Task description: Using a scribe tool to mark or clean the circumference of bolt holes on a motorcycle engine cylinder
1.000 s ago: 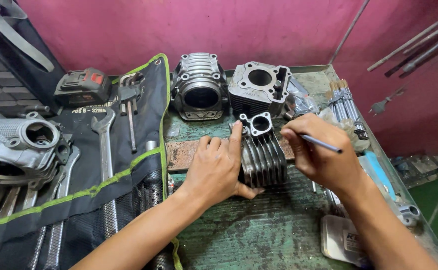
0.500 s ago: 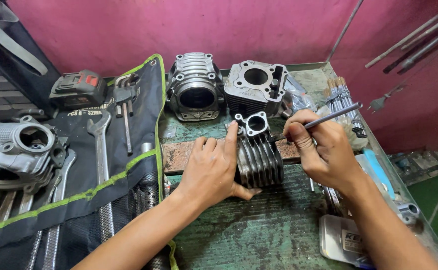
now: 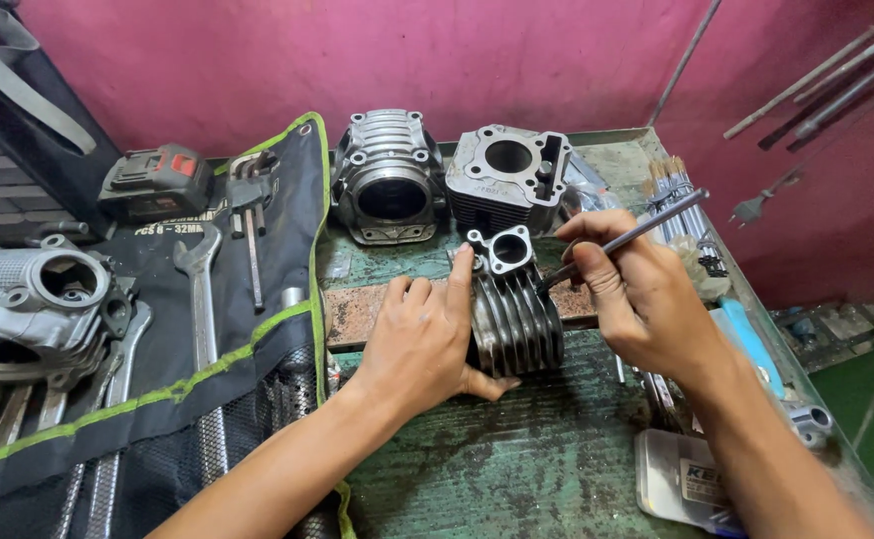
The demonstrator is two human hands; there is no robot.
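Note:
A finned grey engine cylinder point(image 3: 519, 317) lies on its side at the middle of the green workbench point(image 3: 517, 469). My left hand point(image 3: 425, 334) clasps its left side, thumb under it and index finger up against its square port flange. My right hand point(image 3: 636, 294) holds a thin metal rod-like tool point(image 3: 628, 238) like a pen. The tool's tip points down and left into the fins near the flange.
Two more engine cylinders point(image 3: 389, 178) point(image 3: 509, 178) stand at the back. A black tool roll point(image 3: 207, 329) with wrenches covers the left side, with a battery pack point(image 3: 155, 180) and an engine casing point(image 3: 27, 304) on it. Brushes point(image 3: 681, 200) and small parts lie on the right.
My right hand has turned the tool from pointing right to pointing down-left, bringing its tip onto the cylinder's fins. My left hand stays on the cylinder.

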